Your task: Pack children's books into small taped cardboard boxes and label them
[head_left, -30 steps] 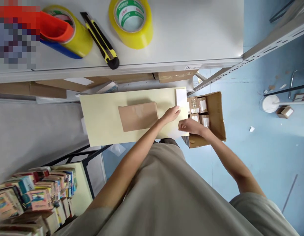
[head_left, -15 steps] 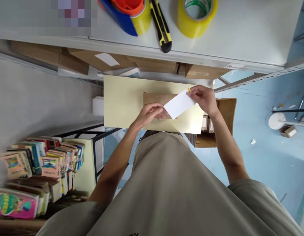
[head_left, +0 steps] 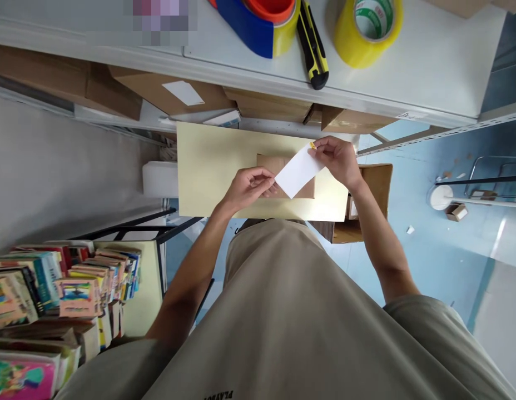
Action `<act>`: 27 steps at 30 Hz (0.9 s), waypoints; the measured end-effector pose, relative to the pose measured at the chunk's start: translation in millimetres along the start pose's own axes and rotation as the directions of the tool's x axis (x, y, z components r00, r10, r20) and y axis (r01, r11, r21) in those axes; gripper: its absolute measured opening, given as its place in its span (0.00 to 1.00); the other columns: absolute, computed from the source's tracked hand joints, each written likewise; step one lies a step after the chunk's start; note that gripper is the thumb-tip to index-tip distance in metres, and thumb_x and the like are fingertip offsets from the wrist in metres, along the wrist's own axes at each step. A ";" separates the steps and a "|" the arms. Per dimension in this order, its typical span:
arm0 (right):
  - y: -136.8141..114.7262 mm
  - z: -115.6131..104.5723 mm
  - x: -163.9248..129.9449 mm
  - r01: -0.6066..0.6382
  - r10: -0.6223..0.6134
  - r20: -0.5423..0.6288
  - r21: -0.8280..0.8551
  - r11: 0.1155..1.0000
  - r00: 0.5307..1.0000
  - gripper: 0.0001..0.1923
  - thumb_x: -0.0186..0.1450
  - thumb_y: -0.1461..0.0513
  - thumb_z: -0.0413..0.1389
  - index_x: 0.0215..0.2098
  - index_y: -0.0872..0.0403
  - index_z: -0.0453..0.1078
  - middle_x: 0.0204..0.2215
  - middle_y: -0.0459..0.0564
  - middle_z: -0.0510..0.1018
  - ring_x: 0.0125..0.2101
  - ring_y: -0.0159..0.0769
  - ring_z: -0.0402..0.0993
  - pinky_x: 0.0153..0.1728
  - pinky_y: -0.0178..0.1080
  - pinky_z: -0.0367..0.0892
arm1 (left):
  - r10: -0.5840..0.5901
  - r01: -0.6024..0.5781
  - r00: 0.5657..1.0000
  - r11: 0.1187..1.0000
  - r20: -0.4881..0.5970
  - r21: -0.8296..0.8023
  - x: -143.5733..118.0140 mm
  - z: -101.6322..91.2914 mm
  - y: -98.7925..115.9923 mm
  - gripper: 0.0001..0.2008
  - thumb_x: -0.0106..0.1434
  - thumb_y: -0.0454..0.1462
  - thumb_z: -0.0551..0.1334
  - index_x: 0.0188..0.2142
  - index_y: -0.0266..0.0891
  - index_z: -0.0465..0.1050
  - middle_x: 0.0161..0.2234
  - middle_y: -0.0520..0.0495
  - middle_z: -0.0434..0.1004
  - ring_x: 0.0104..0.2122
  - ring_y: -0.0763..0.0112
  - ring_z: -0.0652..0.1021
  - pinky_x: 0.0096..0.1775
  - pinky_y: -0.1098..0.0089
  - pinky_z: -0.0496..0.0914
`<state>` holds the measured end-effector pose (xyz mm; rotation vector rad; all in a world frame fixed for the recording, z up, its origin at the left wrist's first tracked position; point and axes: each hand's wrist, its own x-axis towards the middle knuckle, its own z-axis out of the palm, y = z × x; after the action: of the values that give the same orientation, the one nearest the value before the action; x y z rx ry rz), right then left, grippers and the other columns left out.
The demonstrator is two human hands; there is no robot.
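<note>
Both hands, left point(head_left: 248, 187) and right point(head_left: 338, 160), pinch a white slip point(head_left: 298, 170) by its 2 ends above the box point(head_left: 283, 166) mid-desk point(head_left: 208, 166), each grip closed, bare desk leftward, no writing legible.

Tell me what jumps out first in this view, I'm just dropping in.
Centre frame, both hands hold a white paper slip over a small brown box on a pale yellow board: the left hand pinches its lower corner, the right hand its upper end. On the white shelf above lie two yellow tape rolls and a yellow-black utility knife. Colourful books crowd the lower left.
</note>
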<state>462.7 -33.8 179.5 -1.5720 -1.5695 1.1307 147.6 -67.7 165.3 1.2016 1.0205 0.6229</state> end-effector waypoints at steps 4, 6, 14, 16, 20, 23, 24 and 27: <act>-41.5 37.8 -22.1 0.038 -0.041 -0.028 -0.107 0.994 0.999 0.21 0.76 0.42 0.67 0.51 0.50 0.85 0.51 0.56 0.88 0.53 0.51 0.88 0.56 0.53 0.87 | 0.040 -0.040 0.999 0.999 -0.008 -0.034 -5.8 -9.5 -0.1 0.26 0.71 0.62 0.72 0.42 0.41 0.82 0.37 0.43 0.89 0.39 0.60 0.90 0.36 0.66 0.84; -62.7 63.1 -38.7 0.037 -0.036 0.074 -0.013 0.999 0.997 0.23 0.76 0.40 0.66 0.48 0.50 0.86 0.48 0.55 0.90 0.48 0.48 0.90 0.56 0.51 0.88 | 0.070 -0.070 0.997 0.997 -0.012 -0.020 -10.1 -13.4 -0.4 0.24 0.72 0.59 0.71 0.42 0.41 0.83 0.38 0.43 0.90 0.39 0.61 0.89 0.37 0.67 0.83; -75.1 133.8 -60.9 -0.118 0.106 0.092 0.145 0.982 0.990 0.23 0.74 0.39 0.66 0.40 0.48 0.84 0.39 0.51 0.91 0.40 0.44 0.91 0.49 0.48 0.89 | 0.149 -0.144 0.989 0.970 -0.014 0.196 -30.6 -34.4 -13.3 0.10 0.71 0.44 0.66 0.40 0.42 0.83 0.35 0.46 0.88 0.36 0.65 0.87 0.40 0.68 0.80; -69.4 140.5 -60.3 -0.146 0.139 0.070 0.107 0.984 0.988 0.20 0.73 0.42 0.66 0.38 0.49 0.82 0.36 0.51 0.90 0.38 0.44 0.90 0.45 0.47 0.88 | 0.129 -0.114 0.991 0.959 -0.041 0.261 -35.4 -49.1 -26.9 0.09 0.69 0.44 0.66 0.39 0.42 0.83 0.35 0.47 0.88 0.36 0.64 0.87 0.40 0.68 0.79; -62.6 147.5 -66.4 -0.234 0.234 0.015 0.132 0.963 0.972 0.18 0.71 0.45 0.66 0.37 0.49 0.78 0.34 0.51 0.88 0.37 0.44 0.89 0.41 0.46 0.85 | -0.031 0.112 0.971 0.933 -0.235 0.343 -38.5 -116.0 -71.0 0.07 0.64 0.42 0.66 0.36 0.43 0.81 0.34 0.48 0.88 0.36 0.63 0.87 0.39 0.68 0.80; -61.4 151.7 -76.4 -0.304 0.312 -0.003 0.214 0.928 0.950 0.19 0.70 0.44 0.68 0.36 0.49 0.76 0.33 0.50 0.86 0.36 0.43 0.88 0.39 0.45 0.83 | -0.244 0.396 0.861 0.872 -0.445 0.287 -36.1 -197.3 -103.8 0.05 0.63 0.39 0.64 0.36 0.42 0.79 0.31 0.49 0.85 0.34 0.63 0.87 0.36 0.69 0.81; -61.6 153.3 -80.0 -0.326 0.340 -0.016 0.244 0.913 0.940 0.20 0.69 0.43 0.68 0.35 0.49 0.76 0.32 0.50 0.86 0.35 0.43 0.88 0.38 0.44 0.83 | -0.276 0.481 0.800 0.825 -0.533 0.297 -35.1 -227.0 -111.4 0.05 0.64 0.38 0.63 0.36 0.41 0.78 0.30 0.50 0.84 0.34 0.64 0.86 0.36 0.69 0.81; -63.4 158.1 -90.4 -0.365 0.402 -0.058 0.313 0.877 0.914 0.22 0.69 0.40 0.69 0.36 0.48 0.76 0.31 0.49 0.85 0.35 0.43 0.88 0.39 0.45 0.84 | -0.227 0.673 0.621 0.645 -0.750 0.362 -32.7 -311.4 -119.9 0.08 0.73 0.34 0.57 0.39 0.36 0.75 0.33 0.48 0.86 0.34 0.67 0.87 0.37 0.69 0.83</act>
<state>300.8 -138.6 180.7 -1.7490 -0.9713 1.3781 -157.8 12.3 52.4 1.1823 2.2215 0.2374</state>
